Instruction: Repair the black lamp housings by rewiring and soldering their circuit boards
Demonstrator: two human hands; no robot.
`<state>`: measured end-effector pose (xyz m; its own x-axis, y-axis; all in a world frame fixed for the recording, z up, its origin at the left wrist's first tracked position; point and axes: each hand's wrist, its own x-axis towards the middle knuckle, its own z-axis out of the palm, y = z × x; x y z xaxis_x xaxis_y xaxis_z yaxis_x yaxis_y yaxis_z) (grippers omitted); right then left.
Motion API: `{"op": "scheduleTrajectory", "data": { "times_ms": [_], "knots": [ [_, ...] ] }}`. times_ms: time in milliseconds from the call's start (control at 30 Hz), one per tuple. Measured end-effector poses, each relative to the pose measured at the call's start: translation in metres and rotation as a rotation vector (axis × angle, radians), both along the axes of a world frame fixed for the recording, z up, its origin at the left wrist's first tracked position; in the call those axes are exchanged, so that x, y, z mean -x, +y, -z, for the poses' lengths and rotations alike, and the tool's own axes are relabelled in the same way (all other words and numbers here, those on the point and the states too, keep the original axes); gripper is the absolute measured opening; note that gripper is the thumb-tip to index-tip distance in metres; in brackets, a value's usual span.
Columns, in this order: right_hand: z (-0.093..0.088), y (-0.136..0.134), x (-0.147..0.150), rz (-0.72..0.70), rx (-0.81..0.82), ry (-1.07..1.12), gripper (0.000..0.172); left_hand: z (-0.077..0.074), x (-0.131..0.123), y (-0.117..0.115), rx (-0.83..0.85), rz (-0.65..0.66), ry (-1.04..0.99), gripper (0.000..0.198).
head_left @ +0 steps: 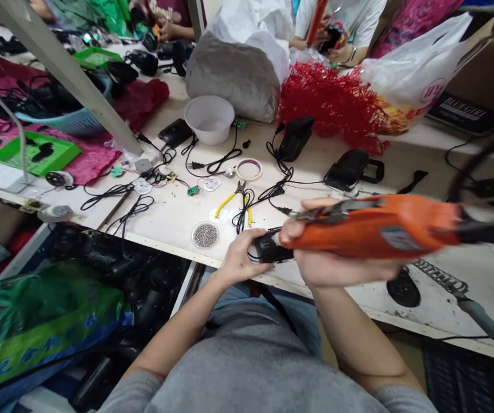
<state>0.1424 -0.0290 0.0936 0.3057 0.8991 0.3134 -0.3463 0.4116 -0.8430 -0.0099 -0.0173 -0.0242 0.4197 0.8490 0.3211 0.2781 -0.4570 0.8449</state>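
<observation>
My right hand [337, 258] is wrapped round an orange electric screwdriver [384, 229], held level with its tip pointing left. That tip meets a small black device [269, 248] at the table's near edge. My left hand [240, 258] grips this black device from the left, fingers curled around it. A dark cable runs from the screwdriver's rear to the right. Just left of my hands lies a round dish of small screws [205, 234], and yellow-handled pliers [233, 201] rest behind it.
The white table [173, 218] carries loose black cables, small circuit boards, a tape roll [249, 169], a white bowl [209, 117], black housings [350, 167], a red plastic tangle [333, 103] and bags. A soldering iron [483, 321] lies at right. Other people's hands work at the far side.
</observation>
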Motion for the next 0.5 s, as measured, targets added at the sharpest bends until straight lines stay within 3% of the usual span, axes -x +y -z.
{"op": "scheduleTrajectory", "data": {
  "times_ms": [167, 333, 500],
  "knots": [
    [0.004, -0.032, -0.019, -0.14, -0.021, -0.106, 0.076, 0.006, 0.0, 0.0, -0.089, -0.006, -0.008, 0.067],
    [0.026, -0.029, 0.006, -0.007, -0.05, 0.018, 0.075, 0.006, -0.001, -0.001, -0.112, -0.01, -0.007, 0.065],
    [0.027, -0.024, 0.017, 0.021, 0.026, 0.026, 0.064, 0.003, -0.003, 0.0, -0.06, -0.022, 0.014, 0.062]
  ]
}}
